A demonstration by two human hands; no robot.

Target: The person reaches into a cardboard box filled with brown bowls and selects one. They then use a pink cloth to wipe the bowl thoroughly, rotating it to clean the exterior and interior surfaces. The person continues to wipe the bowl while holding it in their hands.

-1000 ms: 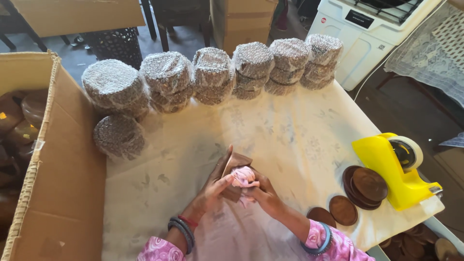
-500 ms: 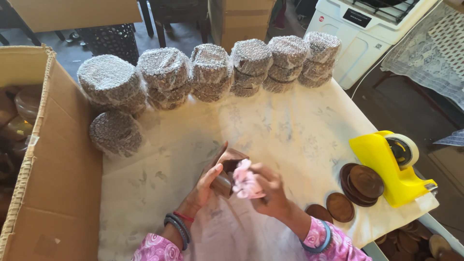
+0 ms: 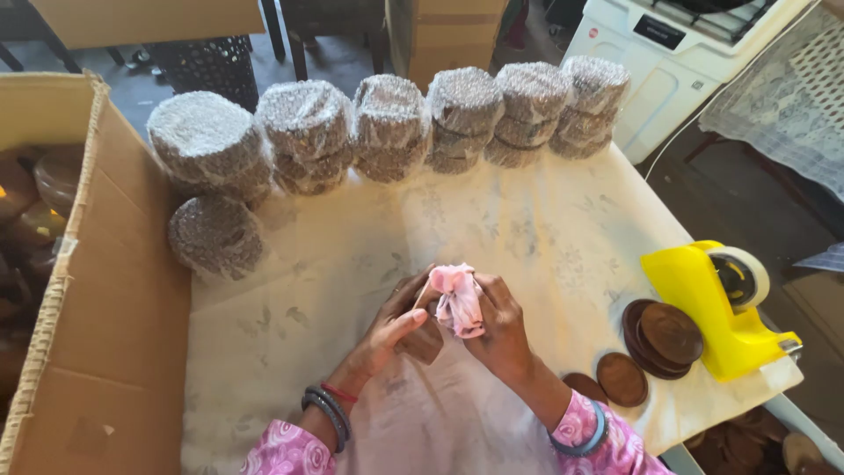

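A small brown wooden disc [image 3: 424, 339] is being held over the middle of the cloth-covered table [image 3: 545, 237], gripped along its edge by the left hand [image 3: 391, 325], whose fingers are being curled around it. A crumpled pink cloth [image 3: 457, 299] is being clenched in the right hand [image 3: 499, 324] and pressed against the top of the disc, so the two hands are being kept touching one another. Dark bangles and a red thread are being worn on the left wrist, and a blue bangle on the right. Along the far edge of the table, stacks wrapped in bubble wrap [image 3: 387, 123] are being kept in a row: six stacks are being counted there, with a seventh, lower bundle [image 3: 215, 233] lying apart in front of the leftmost one. To the right, near the table's edge, one yellow tape dispenser [image 3: 716, 303] is being stood with a roll of tape in it. Just beside it, a pile of bare brown discs [image 3: 664, 334] is being stacked; how many lie in it cannot be told. Two more single discs [image 3: 621, 378] are being left flat in front of that pile, one partly hidden by the right forearm. At the left, one large open cardboard box [image 3: 105, 299] is being stood against the table, with brown round things dimly seen inside.
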